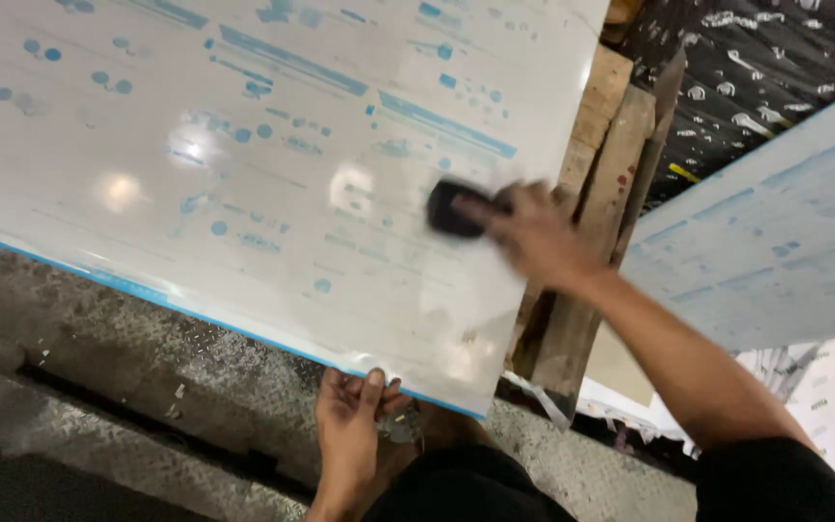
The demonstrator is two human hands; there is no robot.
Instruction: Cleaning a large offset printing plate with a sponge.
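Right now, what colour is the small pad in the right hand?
Black pad, pressed on the sheet; head view.

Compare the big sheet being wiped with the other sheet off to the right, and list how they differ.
1. The big sheet is glossy and throws back bright light spots; the other sheet looks matte and bluish.
2. The big sheet fills most of the view; the other sheet shows only in part.
3. The big sheet is handled: the left hand grips its lower edge, the right hand presses a black pad on it. The other sheet lies untouched.
Both carry faint blue markings.
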